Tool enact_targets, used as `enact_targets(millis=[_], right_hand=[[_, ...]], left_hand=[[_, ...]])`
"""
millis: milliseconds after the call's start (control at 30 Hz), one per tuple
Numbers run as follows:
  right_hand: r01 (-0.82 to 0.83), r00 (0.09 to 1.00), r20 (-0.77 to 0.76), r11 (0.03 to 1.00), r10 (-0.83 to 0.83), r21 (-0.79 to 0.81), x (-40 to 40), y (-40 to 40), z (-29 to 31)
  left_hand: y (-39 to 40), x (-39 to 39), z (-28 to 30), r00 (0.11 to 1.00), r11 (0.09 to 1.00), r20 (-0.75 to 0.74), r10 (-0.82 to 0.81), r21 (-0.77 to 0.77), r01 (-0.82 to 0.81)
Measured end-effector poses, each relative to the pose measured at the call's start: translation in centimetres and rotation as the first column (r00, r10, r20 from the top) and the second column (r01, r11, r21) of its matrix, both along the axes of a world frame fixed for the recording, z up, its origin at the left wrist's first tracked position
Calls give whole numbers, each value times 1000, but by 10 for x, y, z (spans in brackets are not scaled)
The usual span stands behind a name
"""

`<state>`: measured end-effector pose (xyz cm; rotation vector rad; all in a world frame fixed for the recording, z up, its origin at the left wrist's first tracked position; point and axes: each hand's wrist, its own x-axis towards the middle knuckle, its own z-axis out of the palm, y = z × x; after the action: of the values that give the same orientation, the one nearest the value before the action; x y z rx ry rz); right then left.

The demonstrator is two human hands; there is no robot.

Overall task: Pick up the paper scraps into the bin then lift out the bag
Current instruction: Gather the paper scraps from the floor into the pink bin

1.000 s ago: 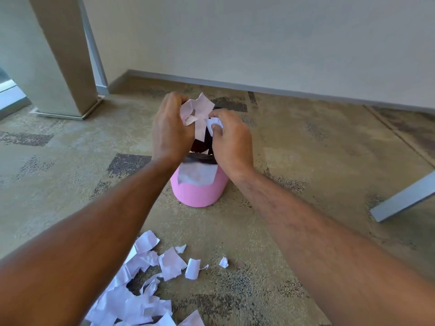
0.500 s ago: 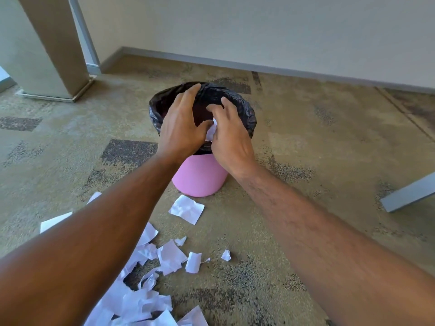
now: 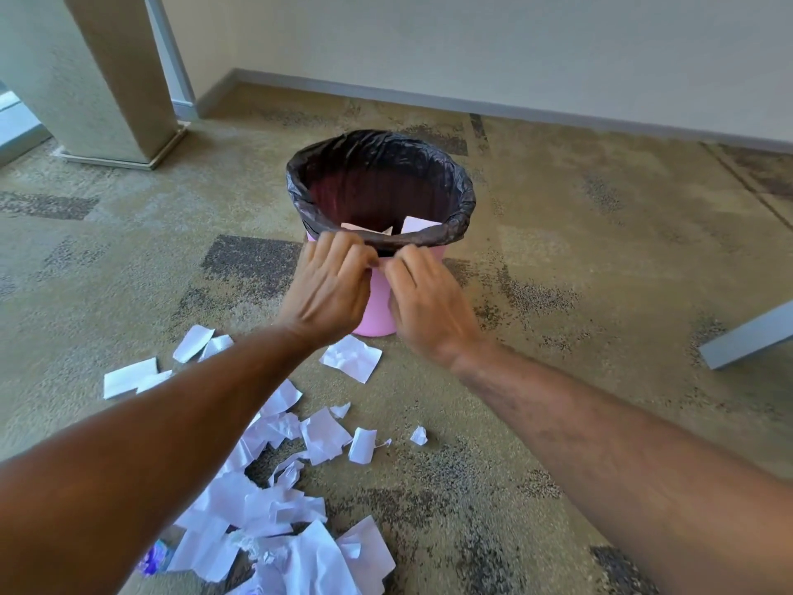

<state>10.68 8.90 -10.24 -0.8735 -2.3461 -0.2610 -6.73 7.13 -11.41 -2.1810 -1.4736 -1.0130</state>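
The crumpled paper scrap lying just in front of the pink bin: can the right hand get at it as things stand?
Probably yes. The crumpled scrap lies bare on the carpet with nothing over it, and the right hand hangs just above it, apparently holding nothing.

Patterned carpet (image 3: 558, 216): pink bin (image 3: 377, 311) upright, white paper scraps (image 3: 274, 500) strewn near it

Both hands' fingers (image 3: 360, 255) blurred, tips curl out of sight, grip unclear. Hands cover pink bin (image 3: 377, 311) front. Scraps in bag (image 3: 377, 156) half hidden by near rim. Paper pile (image 3: 279, 530) cut off at bottom edge; purple item (image 3: 155, 556) under left forearm, can't ID.
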Motion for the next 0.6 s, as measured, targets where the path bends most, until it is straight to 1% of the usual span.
enact_targets(millis=[67,100,133,167,200,233,267,300,333,367,433,467,533,600], right_hand=[[-6,995,97,997,12,-70,6,-11,-17],[7,988,156,992,13,-125,9,-17,-26],[34,976,219,980,10,-195,12,-23,-33],[79,959,283,959,2,-274,15,-28,-41],[140,939,343,925,-12,-353,17,-33,-49],[211,919,393,880,-30,-426,20,-38,-56],[290,896,440,819,-51,-495,22,-41,-64],[373,869,490,741,-69,-558,24,-43,-70],[453,839,538,649,-79,-611,26,-46,-77],[519,813,576,552,-85,-653,28,-47,-84],[605,779,622,363,-82,-709,30,-52,-99],[625,769,635,293,-70,-724,31,-54,-106],[649,753,656,213,-42,-731,31,-60,-117],[665,740,673,173,-17,-727,30,-65,-124]], left_hand=[[-9,-6,-15,992,991,-89,-89,-105,80],[-14,-9,-22,982,972,-112,-154,-195,131],[-18,-11,-30,970,932,-120,-212,-323,164],[-23,-14,-37,962,864,-126,-244,-479,156],[-27,-15,-44,957,769,-141,-252,-630,109],[-31,-18,-53,954,653,-165,-248,-756,39],[-34,-20,-61,953,539,-185,-241,-842,-27],[-37,-21,-69,954,443,-192,-230,-893,-73],[-41,-23,-76,958,373,-191,-216,-923,-100],[-44,-23,-83,962,319,-187,-197,-940,-117],[-51,-22,-92,965,240,-205,-166,-957,-162],[-54,-21,-96,959,207,-230,-165,-959,-195],[-62,-15,-103,945,145,-281,-170,-955,-258],[-69,-7,-111,938,127,-305,-164,-950,-286]])
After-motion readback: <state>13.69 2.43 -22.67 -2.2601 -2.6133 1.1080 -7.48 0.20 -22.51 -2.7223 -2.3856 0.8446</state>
